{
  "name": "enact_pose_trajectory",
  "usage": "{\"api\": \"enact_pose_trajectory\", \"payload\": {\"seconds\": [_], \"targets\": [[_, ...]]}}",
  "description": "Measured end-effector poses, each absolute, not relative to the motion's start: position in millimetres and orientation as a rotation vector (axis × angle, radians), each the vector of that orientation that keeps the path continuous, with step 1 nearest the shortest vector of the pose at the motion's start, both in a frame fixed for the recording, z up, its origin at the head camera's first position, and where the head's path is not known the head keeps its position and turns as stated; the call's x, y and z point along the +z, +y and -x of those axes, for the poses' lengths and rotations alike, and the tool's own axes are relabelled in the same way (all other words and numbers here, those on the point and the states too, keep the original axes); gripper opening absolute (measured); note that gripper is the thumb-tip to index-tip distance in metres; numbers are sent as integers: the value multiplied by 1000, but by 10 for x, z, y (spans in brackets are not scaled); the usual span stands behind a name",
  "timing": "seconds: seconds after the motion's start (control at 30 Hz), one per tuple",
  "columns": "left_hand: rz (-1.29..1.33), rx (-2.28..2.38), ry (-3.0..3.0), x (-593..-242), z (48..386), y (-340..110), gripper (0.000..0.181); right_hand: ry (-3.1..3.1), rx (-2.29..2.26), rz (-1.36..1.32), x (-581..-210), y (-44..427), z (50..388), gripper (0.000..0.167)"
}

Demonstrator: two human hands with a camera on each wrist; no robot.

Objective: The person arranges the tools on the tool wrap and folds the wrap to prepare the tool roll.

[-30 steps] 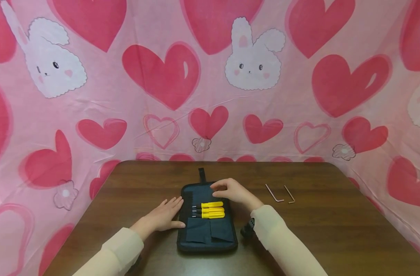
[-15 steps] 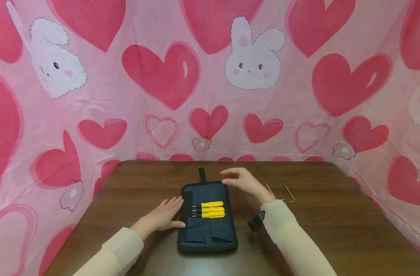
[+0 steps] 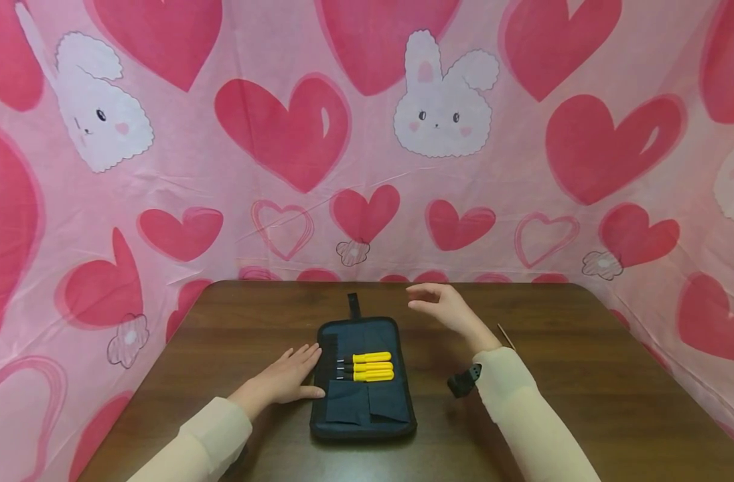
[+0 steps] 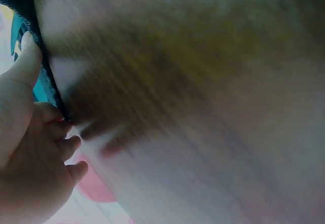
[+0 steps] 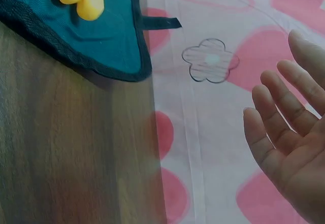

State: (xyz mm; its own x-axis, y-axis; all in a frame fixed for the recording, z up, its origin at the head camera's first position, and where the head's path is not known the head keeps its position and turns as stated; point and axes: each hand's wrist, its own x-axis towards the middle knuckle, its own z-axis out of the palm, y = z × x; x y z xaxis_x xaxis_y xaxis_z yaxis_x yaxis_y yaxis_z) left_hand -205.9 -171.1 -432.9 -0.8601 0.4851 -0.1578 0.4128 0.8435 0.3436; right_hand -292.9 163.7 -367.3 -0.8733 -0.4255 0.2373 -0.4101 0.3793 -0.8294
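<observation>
A dark blue tool pouch (image 3: 355, 408) with black edging lies unfolded on the table. Three screwdrivers with yellow handles (image 3: 373, 367) sit side by side across its middle. My left hand (image 3: 288, 376) rests flat with its fingertips and thumb on the pouch's left edge; in the left wrist view the hand (image 4: 30, 127) touches the dark border. Raised above the table, right of the pouch's far corner, my right hand (image 3: 448, 309) holds nothing. Its fingers are loosely bent, and the palm shows in the right wrist view, apart from the pouch (image 5: 114, 46).
A thin hex key (image 3: 507, 337) lies behind my right forearm, partly covered by it. The pouch's black strap (image 3: 353, 306) points toward the far edge of the brown wooden table (image 3: 264, 304). A pink cloth with hearts and rabbits (image 3: 367, 147) hangs behind.
My right hand has moved from over the pouch's upper part to the right and away from me. Its arm now hides one hex key and part of the other. The left hand stays put.
</observation>
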Motion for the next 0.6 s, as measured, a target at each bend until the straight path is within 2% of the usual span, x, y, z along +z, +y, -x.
{"api": "enact_pose_trajectory", "payload": {"seconds": [0.6], "targets": [[-701,433,2782,-4363,2080,-1715,83,2576,-1673,536,-3669,1967,2920,44]]}}
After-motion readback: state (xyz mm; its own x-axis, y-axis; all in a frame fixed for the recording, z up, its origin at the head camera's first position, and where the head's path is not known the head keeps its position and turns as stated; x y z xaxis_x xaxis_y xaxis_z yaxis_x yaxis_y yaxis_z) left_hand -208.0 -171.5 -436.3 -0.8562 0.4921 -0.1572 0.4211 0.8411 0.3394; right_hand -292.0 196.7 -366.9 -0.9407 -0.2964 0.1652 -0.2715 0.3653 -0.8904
